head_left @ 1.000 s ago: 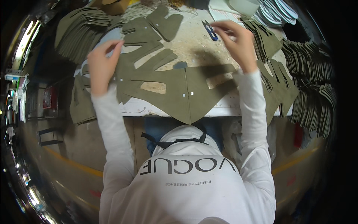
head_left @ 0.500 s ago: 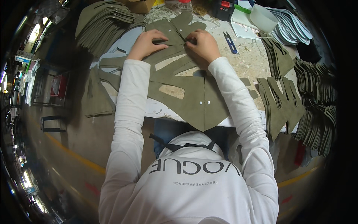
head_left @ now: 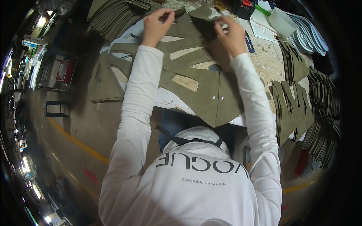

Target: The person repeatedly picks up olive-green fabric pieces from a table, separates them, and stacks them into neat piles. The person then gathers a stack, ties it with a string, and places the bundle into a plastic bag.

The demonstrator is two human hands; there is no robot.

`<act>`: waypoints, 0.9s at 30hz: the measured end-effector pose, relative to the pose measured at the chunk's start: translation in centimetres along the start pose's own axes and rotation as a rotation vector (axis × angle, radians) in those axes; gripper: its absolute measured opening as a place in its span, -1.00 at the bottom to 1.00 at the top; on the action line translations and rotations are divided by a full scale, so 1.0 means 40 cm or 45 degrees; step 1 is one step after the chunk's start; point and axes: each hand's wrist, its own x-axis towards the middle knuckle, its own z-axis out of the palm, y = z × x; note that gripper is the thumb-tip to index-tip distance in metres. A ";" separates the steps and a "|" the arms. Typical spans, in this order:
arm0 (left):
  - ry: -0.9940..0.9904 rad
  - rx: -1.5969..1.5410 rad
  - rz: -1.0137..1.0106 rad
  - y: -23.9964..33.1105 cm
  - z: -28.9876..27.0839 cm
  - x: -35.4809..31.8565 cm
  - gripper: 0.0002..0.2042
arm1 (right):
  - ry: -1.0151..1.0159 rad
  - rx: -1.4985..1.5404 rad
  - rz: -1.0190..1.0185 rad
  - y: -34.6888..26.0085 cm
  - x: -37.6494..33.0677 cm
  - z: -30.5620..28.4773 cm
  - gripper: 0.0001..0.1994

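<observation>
Two olive fabric pieces with long cut-out slots lie at the far side of the table. My left hand [head_left: 155,27] pinches the raised far edge of the left fabric piece [head_left: 183,27]. The fingers of my right hand [head_left: 231,34] are closed on the right fabric piece [head_left: 204,27], whose edge is lifted with its dark underside showing. A gap separates the two pieces between my hands. Nearer me, another pair of olive panels [head_left: 203,94] meets along a straight line, its pointed end hanging past the table edge.
Blue thread snips [head_left: 249,43] lie right of my right hand. Olive stacks stand at the far left [head_left: 117,19] and right [head_left: 292,107]. At the far right are a translucent bowl [head_left: 282,25] and light-blue sheets [head_left: 307,33]. A dark stool [head_left: 56,108] stands on the floor.
Both hands have moved farther away and apart. The fabric edges that met between my fingers are now spread and lifted. The whole view has shifted slightly.
</observation>
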 end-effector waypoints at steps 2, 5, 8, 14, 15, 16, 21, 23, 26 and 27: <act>0.122 -0.098 0.015 0.042 -0.048 0.019 -0.84 | 0.059 0.074 0.087 -0.017 0.030 -0.079 -0.79; 0.159 -0.279 -0.100 0.135 -0.134 0.020 -0.82 | 0.001 0.377 0.090 -0.047 0.058 -0.231 -0.78; -0.194 -0.203 -0.349 0.241 -0.193 -0.017 -0.85 | -0.228 0.247 0.352 -0.084 0.034 -0.378 -0.80; -0.519 -0.010 -0.413 0.360 -0.171 -0.029 -0.87 | -0.492 0.263 0.507 -0.131 0.004 -0.474 -0.84; -0.468 0.005 -0.253 0.373 -0.163 -0.041 -0.87 | -0.331 0.160 0.360 -0.141 -0.008 -0.477 -0.85; -0.413 0.053 -0.155 0.384 -0.157 -0.056 -0.88 | -0.174 0.056 0.212 -0.155 -0.032 -0.474 -0.86; -0.506 0.247 0.307 0.424 -0.125 -0.211 -0.85 | -0.228 -0.270 -0.065 -0.245 -0.225 -0.440 -0.68; -0.682 0.360 0.498 0.426 -0.092 -0.294 -0.78 | -0.332 -0.293 -0.166 -0.266 -0.316 -0.396 -0.70; -0.763 0.263 0.329 0.427 -0.063 -0.402 -0.77 | -0.448 -0.259 -0.079 -0.283 -0.416 -0.353 -0.72; -0.748 0.223 0.300 0.426 -0.057 -0.427 -0.77 | -0.389 -0.265 -0.095 -0.283 -0.436 -0.350 -0.72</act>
